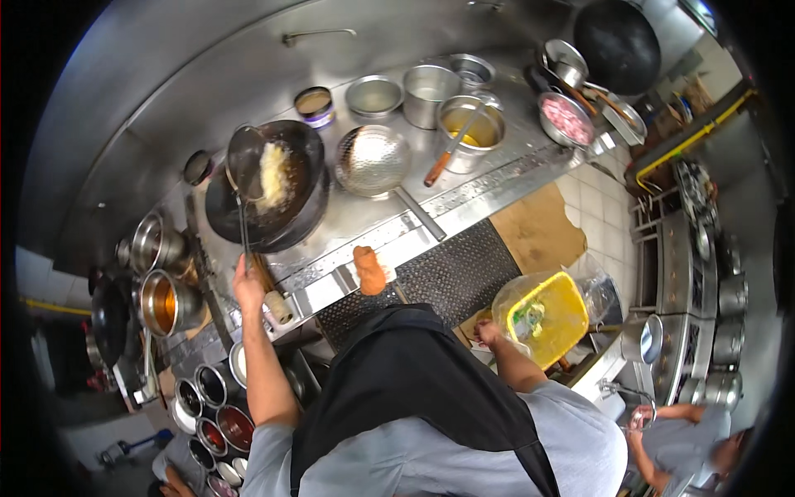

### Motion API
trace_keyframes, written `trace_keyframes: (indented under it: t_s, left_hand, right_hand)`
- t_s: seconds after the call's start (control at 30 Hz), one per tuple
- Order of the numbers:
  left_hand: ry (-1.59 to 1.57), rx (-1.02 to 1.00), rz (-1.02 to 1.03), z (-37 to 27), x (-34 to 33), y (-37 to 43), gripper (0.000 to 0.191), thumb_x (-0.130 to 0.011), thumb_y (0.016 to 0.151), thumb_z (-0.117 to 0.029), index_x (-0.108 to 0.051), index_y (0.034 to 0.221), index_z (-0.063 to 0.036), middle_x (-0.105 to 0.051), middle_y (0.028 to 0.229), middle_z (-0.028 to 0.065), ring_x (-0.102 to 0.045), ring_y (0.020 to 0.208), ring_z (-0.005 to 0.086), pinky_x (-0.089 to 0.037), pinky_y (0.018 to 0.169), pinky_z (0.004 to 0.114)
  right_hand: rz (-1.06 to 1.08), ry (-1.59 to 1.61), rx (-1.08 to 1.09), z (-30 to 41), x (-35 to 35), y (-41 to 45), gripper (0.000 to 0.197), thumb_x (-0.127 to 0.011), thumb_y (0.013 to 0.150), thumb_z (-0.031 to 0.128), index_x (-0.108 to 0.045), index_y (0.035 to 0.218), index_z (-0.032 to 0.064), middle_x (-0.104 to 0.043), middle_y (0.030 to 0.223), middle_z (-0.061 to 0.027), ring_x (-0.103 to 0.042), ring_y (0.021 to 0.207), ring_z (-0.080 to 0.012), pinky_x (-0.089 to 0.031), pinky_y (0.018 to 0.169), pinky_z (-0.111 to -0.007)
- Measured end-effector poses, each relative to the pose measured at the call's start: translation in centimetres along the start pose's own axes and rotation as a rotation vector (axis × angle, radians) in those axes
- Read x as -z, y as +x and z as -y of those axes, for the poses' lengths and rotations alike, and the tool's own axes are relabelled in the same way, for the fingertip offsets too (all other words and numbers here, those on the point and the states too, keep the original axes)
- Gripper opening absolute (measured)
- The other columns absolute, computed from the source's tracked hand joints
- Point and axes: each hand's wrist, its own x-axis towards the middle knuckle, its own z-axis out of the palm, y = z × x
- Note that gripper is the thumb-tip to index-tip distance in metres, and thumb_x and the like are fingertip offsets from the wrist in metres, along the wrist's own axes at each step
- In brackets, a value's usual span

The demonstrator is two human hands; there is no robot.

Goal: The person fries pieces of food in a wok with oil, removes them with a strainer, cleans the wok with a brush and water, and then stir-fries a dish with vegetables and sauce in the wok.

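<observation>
My left hand point(248, 289) grips the thin handle of a round wire strainer point(245, 164), whose bowl hangs over a dark wok point(304, 227). Pale food point(273, 174) bubbles in the wok beside the strainer's rim. A bamboo brush point(276, 304) lies close to this hand. Low on my right side is my right hand point(487, 332), near a yellow bin point(574, 304) lined with clear plastic. Its fingers look partly curled, and whether they hold anything is unclear. A round perforated skimmer point(372, 161) rests on the steel counter point(348, 214), its handle reaching over the front edge.
An orange cloth point(371, 270) lies at the counter's front edge. Behind are metal pots point(430, 93), one with a ladle point(456, 146), and a bowl of pink meat point(565, 118). Sauce containers point(236, 428) stand at lower left. Two other people are nearby, one at a tap point(633, 391).
</observation>
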Motion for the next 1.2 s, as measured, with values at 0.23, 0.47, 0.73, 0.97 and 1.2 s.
trace_keyframes:
  t_s: [0.23,0.47,0.73,0.97,1.2]
  left_hand:
    - [-0.172,0.218,-0.012,-1.9,1.6,-4.0,0.049,-0.049,0.093,0.002,-0.05,0.142,0.0002,-0.065,0.123,0.0156,-0.061,0.108,0.0188,-0.045,0.095,0.029]
    - [0.068,-0.067,-0.273,2.8,6.3,-1.9,0.045,-0.054,0.091,-0.001,-0.054,0.137,0.0019,-0.065,0.124,0.0226,-0.064,0.111,0.0256,-0.045,0.098,0.032]
    - [-0.045,0.278,-0.005,-3.0,5.3,-3.5,0.054,-0.048,0.094,-0.008,-0.041,0.148,-0.0065,-0.056,0.072,0.0008,-0.048,0.047,0.0096,-0.044,0.038,0.027]
    - [-0.49,0.42,0.212,-5.1,1.8,-3.2,0.056,-0.045,0.098,-0.007,-0.036,0.152,-0.0116,-0.05,0.07,-0.0055,-0.041,0.05,0.0055,-0.041,0.042,0.023]
    - [-0.152,0.205,0.127,-6.2,1.4,-4.3,0.046,-0.048,0.098,-0.004,-0.048,0.144,-0.0062,-0.067,0.092,0.0059,-0.061,0.067,0.015,-0.053,0.059,0.03]
  right_hand:
    - [0.009,-0.047,-0.018,1.0,-0.2,-0.6,0.03,-0.055,0.094,0.022,-0.057,0.123,0.0155,-0.068,0.091,-0.0035,-0.064,0.07,-0.0175,-0.051,0.058,-0.036]
    - [0.102,0.161,0.038,1.6,-0.1,1.3,0.021,-0.056,0.091,0.016,-0.057,0.112,0.0139,-0.061,0.078,-0.003,-0.057,0.056,-0.015,-0.043,0.045,-0.032]
    - [0.055,0.175,0.025,4.1,0.2,0.5,0.009,-0.048,0.097,0.013,-0.052,0.106,0.0133,-0.055,0.076,-0.0059,-0.052,0.052,-0.0168,-0.037,0.039,-0.03]
    - [0.11,0.198,-0.002,3.1,1.4,2.1,0.014,-0.048,0.096,0.013,-0.053,0.109,0.0148,-0.059,0.08,-0.0043,-0.057,0.057,-0.0181,-0.041,0.042,-0.031]
    - [0.112,0.143,0.054,3.4,1.8,1.8,0.016,-0.049,0.096,0.019,-0.055,0.111,0.0168,-0.06,0.08,-0.002,-0.057,0.058,-0.0174,-0.042,0.045,-0.033]
